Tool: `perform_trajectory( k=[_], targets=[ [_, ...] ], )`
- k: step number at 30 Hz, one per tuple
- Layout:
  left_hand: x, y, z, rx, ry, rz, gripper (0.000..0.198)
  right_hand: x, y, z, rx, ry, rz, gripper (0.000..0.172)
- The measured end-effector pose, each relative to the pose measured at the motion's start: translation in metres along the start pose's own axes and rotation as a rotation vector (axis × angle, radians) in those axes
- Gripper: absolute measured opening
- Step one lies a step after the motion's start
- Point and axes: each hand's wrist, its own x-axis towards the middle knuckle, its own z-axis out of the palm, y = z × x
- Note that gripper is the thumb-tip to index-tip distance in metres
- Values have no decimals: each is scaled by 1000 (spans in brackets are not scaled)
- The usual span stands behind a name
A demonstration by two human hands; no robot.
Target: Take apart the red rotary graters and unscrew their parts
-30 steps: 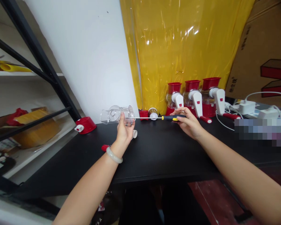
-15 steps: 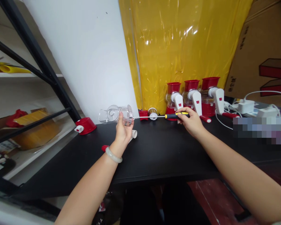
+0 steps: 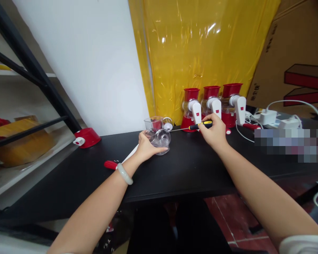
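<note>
My left hand (image 3: 146, 148) is closed around a clear plastic housing (image 3: 159, 134), which it holds upright on the black table (image 3: 175, 169). My right hand (image 3: 213, 133) grips a screwdriver (image 3: 200, 125) with a black and yellow handle. Its thin shaft points left toward the clear housing, with the tip just short of it. A pale bangle sits on my left wrist. A white crank handle with a red knob (image 3: 111, 164) lies on the table beside my left forearm.
Three red and white hand-crank grinders (image 3: 213, 107) stand at the back against a yellow plastic sheet (image 3: 198, 53). A red base part (image 3: 87, 137) lies at the left. White chargers and cables (image 3: 267, 118) lie at the right. A black metal rack (image 3: 29, 88) stands on the left.
My left hand has turned the clear housing from lying sideways in the air to standing on the table. The screwdriver stays in my right hand. The view has shifted left.
</note>
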Motion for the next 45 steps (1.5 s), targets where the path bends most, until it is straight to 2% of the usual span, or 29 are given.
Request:
perform_trajectory(
  k=[5, 9, 13, 16, 21, 23, 27, 34, 41, 43, 45],
  targets=[
    [-4, 6, 0, -100, -49, 6, 77, -1, 0, 1, -8, -37, -10, 10],
    [0, 6, -2, -161, -120, -14, 79, -1, 0, 1, -8, -47, -1, 9],
    [6, 6, -2, -226, -87, -50, 77, 0, -1, 1, -2, -56, 16, 10],
    [7, 14, 1, -339, -68, -91, 72, -1, 0, 2, -4, -93, 13, 10],
    [6, 29, 0, -579, -210, -222, 36, -4, 4, 6, 3, -159, 3, 9],
    [6, 31, -3, -628, -228, -285, 36, -5, 5, 8, 1, -178, 6, 9],
    [8, 32, -9, -667, -312, -369, 49, -8, 7, 12, -13, -211, 8, 8],
    [8, 32, -14, -741, -362, -319, 26, -14, 7, 17, -28, -259, -48, 7],
    [5, 33, -14, -734, -326, -241, 44, -15, 6, 18, -68, -326, -105, 9],
    [3, 35, -12, -647, -281, -183, 53, -17, 7, 19, -108, -442, -132, 14],
    [1, 36, -10, -560, -214, -125, 70, -21, 8, 19, -156, -602, -157, 23]
  ],
)
